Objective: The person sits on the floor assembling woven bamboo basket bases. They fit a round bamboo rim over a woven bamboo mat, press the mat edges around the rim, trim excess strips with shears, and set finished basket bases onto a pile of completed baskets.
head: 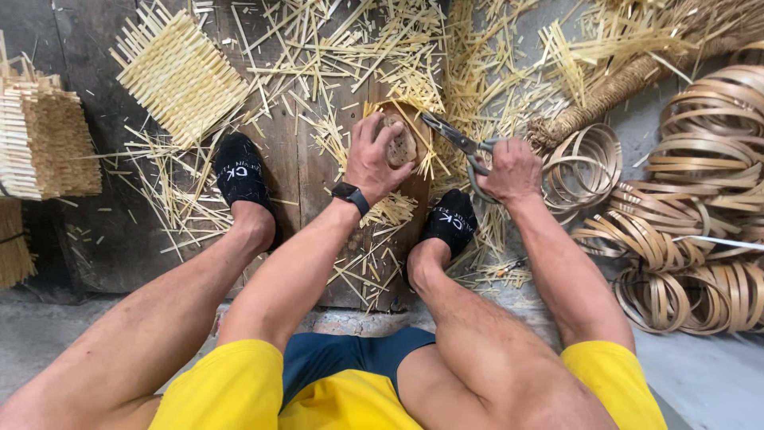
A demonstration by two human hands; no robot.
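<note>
Left hand [372,159] grip clenched on small woven piece [399,145] over wooden board [306,171] — right hand [511,169] grasping scissors [461,143], blades touching the piece's edge.

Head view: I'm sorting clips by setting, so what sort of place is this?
Likely a basket-weaving workshop floor: cut bamboo strips, coiled hoops, a woven mat, and scissors in the right hand.

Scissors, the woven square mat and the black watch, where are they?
Scissors [455,137]: head view, on the metal blades near the pivot.
Woven square mat [180,73]: head view, on its middle.
Black watch [350,195]: head view, on its face, left wrist.
</note>
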